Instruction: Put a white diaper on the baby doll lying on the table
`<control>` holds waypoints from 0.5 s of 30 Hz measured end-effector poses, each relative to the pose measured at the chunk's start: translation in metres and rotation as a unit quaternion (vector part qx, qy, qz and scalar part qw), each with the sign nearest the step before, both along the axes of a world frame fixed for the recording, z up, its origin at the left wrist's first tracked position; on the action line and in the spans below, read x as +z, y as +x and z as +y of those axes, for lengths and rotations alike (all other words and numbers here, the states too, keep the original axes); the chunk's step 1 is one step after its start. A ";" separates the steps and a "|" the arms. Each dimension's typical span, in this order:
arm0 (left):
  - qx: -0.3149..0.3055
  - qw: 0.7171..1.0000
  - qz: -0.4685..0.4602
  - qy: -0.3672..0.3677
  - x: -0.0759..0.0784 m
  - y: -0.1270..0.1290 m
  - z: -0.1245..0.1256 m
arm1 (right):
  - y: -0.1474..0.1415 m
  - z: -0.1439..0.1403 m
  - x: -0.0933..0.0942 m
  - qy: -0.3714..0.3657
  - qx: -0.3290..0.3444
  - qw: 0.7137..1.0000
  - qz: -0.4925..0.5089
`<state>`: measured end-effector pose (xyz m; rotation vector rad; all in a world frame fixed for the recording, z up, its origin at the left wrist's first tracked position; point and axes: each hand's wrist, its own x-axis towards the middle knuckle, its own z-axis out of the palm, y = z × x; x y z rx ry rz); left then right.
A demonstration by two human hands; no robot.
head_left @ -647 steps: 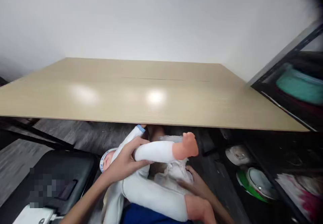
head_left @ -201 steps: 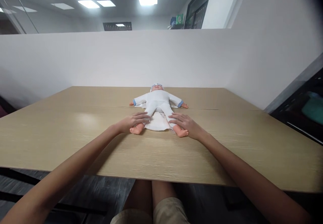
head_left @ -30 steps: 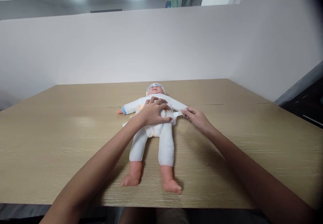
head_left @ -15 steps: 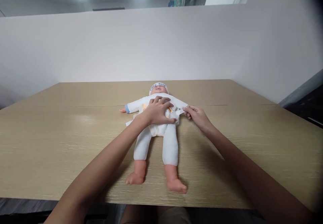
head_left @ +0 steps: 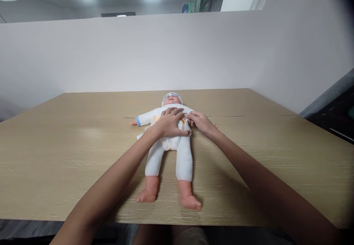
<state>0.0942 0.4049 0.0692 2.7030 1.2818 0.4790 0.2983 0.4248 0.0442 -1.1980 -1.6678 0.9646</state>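
Fingers (head_left: 177, 113) of the left hand (head_left: 167, 124) lay spread and flat on the belly of the one soft baby doll in a white suit (head_left: 170, 142) — pressing, not gripping. The right hand (head_left: 201, 122) pinched something small at the doll's waist; what exactly, I could not tell. The doll lay on its back mid-counter (head_left: 69, 153), long axis running away from the person, feet nearest — both hands equally close.

**Cloth, plastic and wood grain**

The doll (head_left: 170, 142) wears soft, matt white cloth; its bare feet look like smooth pinkish plastic. The surface (head_left: 69, 153) is pale wood-grain laminate with a faint sheen. The partition (head_left: 110, 53) behind is matt white.
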 end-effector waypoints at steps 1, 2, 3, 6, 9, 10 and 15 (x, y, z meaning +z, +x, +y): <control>0.001 1.000 -0.008 -0.001 0.000 0.000 0.000 | -0.004 0.003 0.001 0.000 0.005 1.000 -0.006; 0.001 1.000 -0.017 -0.004 0.000 0.000 0.000 | -0.007 0.005 0.001 0.000 0.009 1.000 -0.014; 0.002 1.000 -0.027 -0.007 0.000 0.000 0.000 | -0.010 0.007 0.001 0.001 0.011 1.000 -0.021; 0.003 0.998 -0.051 -0.026 0.000 -0.001 0.000 | -0.013 0.009 -0.003 0.005 0.014 0.999 -0.041; -0.004 0.996 -0.075 -0.056 0.002 -0.004 0.002 | -0.011 0.008 -0.006 0.012 0.014 0.999 -0.051; -0.009 0.994 -0.087 -0.068 0.003 -0.006 0.003 | -0.010 0.007 -0.007 0.015 0.012 0.998 -0.052; -0.061 0.968 -0.187 -0.153 0.014 -0.025 0.006 | -0.010 0.001 -0.011 0.029 -0.002 0.999 -0.042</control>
